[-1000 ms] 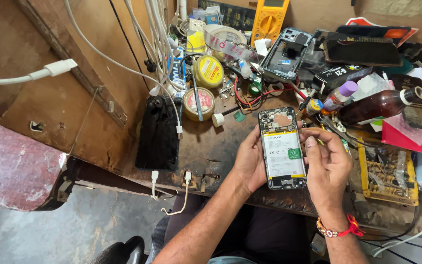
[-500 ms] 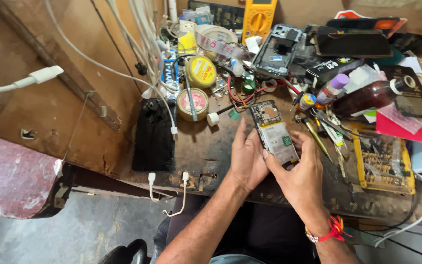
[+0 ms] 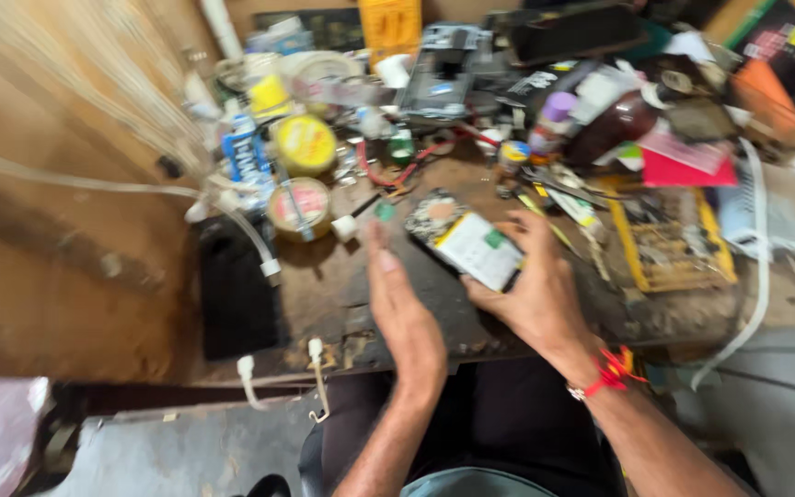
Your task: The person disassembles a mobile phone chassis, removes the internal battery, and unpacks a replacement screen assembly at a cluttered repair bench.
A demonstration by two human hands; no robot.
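**Phone passes to one hand**

Phone first: the opened mobile phone with its back cover off, white-labelled battery and dark circuit board showing [image 3: 467,243], now sits tilted in the right hand [image 3: 531,293] alone, raised a little above the front of the worn brown wooden workbench [image 3: 342,294]. Half a second ago both hands cradled it from either side. The left hand [image 3: 402,308] has let go and hangs just beside the phone, palm turned toward it, fingers straight and together, holding nothing. The right hand's fingers are wrapped round the phone's lower edge, thumb over the far side; a red thread band [image 3: 611,370] circles that wrist.

The view is smeared by motion, so fine detail of the board is not readable. By my reading, the two-handed grip has ended and the left hand is free for something else.

Just left of the free hand lies a flat black rectangular slab [image 3: 235,293], with white charging cables [image 3: 259,253] trailing over it. Behind stand two round yellow tins [image 3: 304,175]. To the right, near the phone, is a yellow tray of small parts [image 3: 669,237], with a dark brown bottle [image 3: 620,120] further back among the clutter.
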